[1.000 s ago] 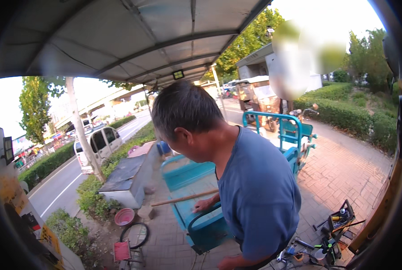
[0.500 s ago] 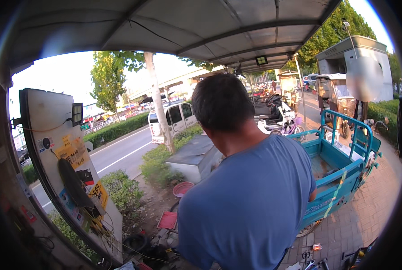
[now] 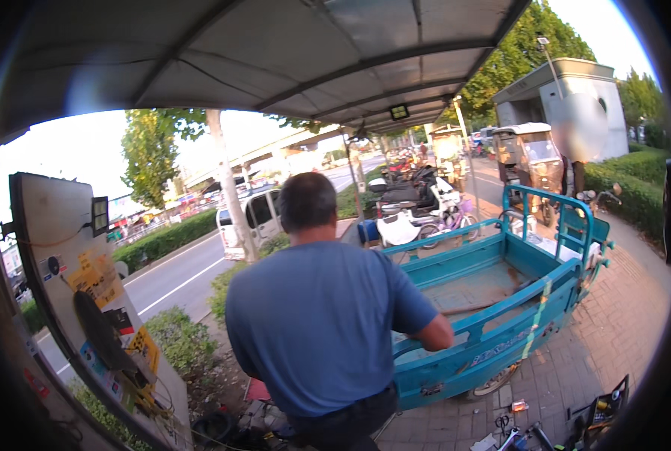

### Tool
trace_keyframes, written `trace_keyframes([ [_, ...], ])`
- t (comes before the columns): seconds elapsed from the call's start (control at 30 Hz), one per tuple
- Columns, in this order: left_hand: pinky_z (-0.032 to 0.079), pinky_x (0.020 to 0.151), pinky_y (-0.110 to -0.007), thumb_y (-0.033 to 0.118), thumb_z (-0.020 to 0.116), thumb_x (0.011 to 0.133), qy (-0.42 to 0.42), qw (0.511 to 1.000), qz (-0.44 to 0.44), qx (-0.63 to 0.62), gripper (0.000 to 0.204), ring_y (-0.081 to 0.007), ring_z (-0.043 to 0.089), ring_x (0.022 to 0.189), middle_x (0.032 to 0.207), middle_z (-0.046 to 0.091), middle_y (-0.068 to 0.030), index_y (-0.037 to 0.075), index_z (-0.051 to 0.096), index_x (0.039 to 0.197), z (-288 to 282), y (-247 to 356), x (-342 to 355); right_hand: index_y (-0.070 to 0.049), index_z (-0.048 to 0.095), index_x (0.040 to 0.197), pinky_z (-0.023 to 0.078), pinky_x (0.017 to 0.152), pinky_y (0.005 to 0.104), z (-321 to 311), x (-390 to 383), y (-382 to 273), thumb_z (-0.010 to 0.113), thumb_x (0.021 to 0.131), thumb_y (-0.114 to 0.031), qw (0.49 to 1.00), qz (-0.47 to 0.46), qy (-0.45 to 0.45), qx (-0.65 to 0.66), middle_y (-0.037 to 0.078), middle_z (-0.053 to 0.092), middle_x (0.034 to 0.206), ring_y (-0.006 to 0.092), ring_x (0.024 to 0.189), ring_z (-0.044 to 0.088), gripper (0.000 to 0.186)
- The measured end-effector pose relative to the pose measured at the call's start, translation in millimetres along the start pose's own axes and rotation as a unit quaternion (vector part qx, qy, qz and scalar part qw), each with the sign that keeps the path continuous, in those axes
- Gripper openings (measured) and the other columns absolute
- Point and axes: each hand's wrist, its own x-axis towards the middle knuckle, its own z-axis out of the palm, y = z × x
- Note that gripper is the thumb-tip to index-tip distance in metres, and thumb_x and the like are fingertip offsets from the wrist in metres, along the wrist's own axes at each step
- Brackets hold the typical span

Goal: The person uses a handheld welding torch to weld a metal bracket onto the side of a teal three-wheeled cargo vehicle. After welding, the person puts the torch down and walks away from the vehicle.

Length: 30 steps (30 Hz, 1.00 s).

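Neither of my hands shows in the head view, and what they hold, if anything, cannot be seen. Directly in front of me a person in a blue T-shirt (image 3: 313, 323) stands with their back to me. This person's right elbow is bent beside a teal cargo tricycle (image 3: 463, 370), and their hands are hidden. The tricycle's open bed has railed sides and a long thin piece (image 3: 467, 307) lying in it. Low on the right, several hand tools (image 3: 534, 438) lie on the paving, near a small orange-red object (image 3: 519, 406).
A white panel (image 3: 61, 248) with stickers and cables stands on the left. Overhead runs a metal canopy (image 3: 290, 52). Parked scooters (image 3: 414, 203), a covered three-wheeler (image 3: 529, 158) and a blurred-faced person (image 3: 578, 177) are farther off. A white van (image 3: 249, 222) is beside the road.
The person in blue has moved farther from me and stands lower and more to the left in view. More of the tricycle bed shows. My view has shifted rightward.
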Motion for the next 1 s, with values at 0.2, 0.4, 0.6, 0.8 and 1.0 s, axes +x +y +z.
trace_keyframes([
  [0.2,0.05,0.099,-0.047,0.022,0.066,0.086,-0.021,0.999,-0.006,0.03,0.051,-0.0359,0.062,0.119,0.128,0.065,-0.0215,0.003,0.061,0.133,-1.6,-3.0,28.1,-0.006,0.066,0.118,0.049,0.067,0.0428,8.0,-7.6,26.7,0.069,0.092,-0.039,0.999,0.018,0.033,0.039,0.013,0.067,0.094,0.0249,0.08,0.064,0.041],
  [0.4,0.05,0.099,-0.047,0.023,0.066,0.087,-0.037,0.998,-0.014,0.054,0.051,-0.0362,0.062,0.119,0.128,0.065,-0.0216,0.003,0.061,0.133,-0.9,-8.6,55.0,-0.006,0.066,0.118,0.049,0.064,0.0422,13.4,-17.9,45.8,0.069,0.092,-0.039,0.995,0.035,0.06,0.067,0.012,0.067,0.091,0.0241,0.077,0.063,0.042],
  [0.6,0.049,0.099,-0.047,0.024,0.066,0.087,-0.056,0.995,-0.015,0.08,0.05,-0.0365,0.061,0.119,0.128,0.065,-0.0217,0.004,0.061,0.133,-1.6,-13.2,80.3,-0.006,0.066,0.118,0.049,0.061,0.0416,28.1,-27.0,61.9,0.069,0.092,-0.04,0.99,0.048,0.083,0.098,0.012,0.067,0.088,0.0233,0.075,0.063,0.042],
  [0.8,0.049,0.1,-0.047,0.024,0.065,0.087,-0.065,0.993,-0.023,0.095,0.05,-0.0368,0.061,0.12,0.129,0.065,-0.0218,0.004,0.062,0.133,-1.4,-23.2,95.8,-0.006,0.066,0.118,0.049,0.059,0.0409,39.9,-31.6,78.1,0.07,0.092,-0.041,0.987,0.057,0.097,0.117,0.011,0.066,0.085,0.0225,0.072,0.063,0.043],
  [1.0,0.049,0.1,-0.047,0.025,0.065,0.088,-0.066,0.991,-0.039,0.108,0.05,-0.0371,0.061,0.12,0.129,0.065,-0.0219,0.004,0.062,0.133,-2.8,-34.6,104.0,-0.007,0.066,0.117,0.048,0.056,0.0403,60.1,-30.6,104.1,0.07,0.092,-0.041,0.984,0.054,0.109,0.127,0.01,0.066,0.083,0.0218,0.069,0.062,0.043],
])
